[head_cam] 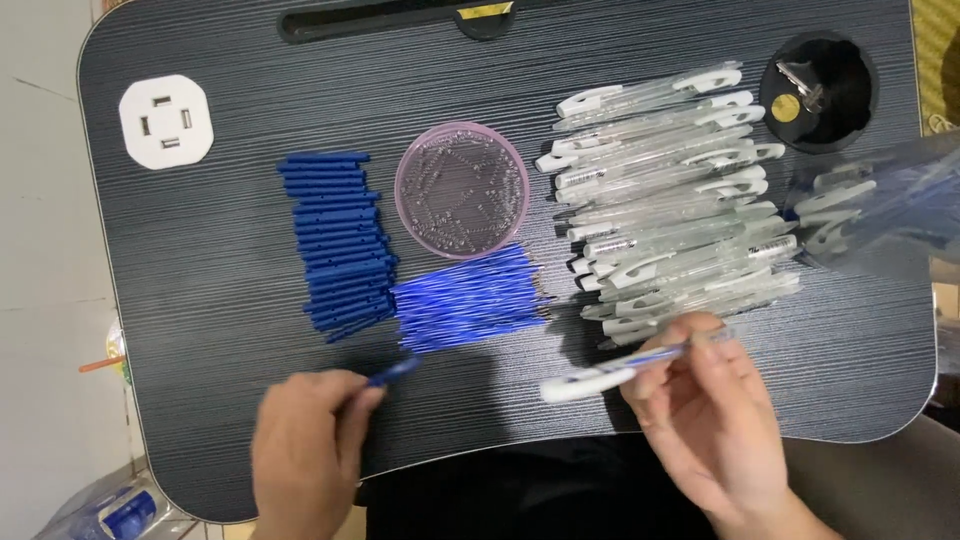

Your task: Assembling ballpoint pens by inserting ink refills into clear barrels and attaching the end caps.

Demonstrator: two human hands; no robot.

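Note:
My left hand (305, 450) pinches a small blue pen grip piece (395, 372) near the tray's front edge, just below a row of blue grip pieces (338, 250). My right hand (705, 410) holds a clear pen barrel with a white clip and a blue refill inside (620, 372), lying nearly flat. A bundle of thin blue refills (470, 300) lies between the hands. Above my right hand is a pile of clear pen barrels with white clips (675, 190). A round pink lid holding tiny springs (461, 189) sits mid-tray.
Everything rests on a dark striped lap table (200, 290) with a slot along its far edge. A white socket plate (166, 121) is at far left, a round cup hole (818, 90) with small metal bits at far right, beside a clear plastic bag (880, 210).

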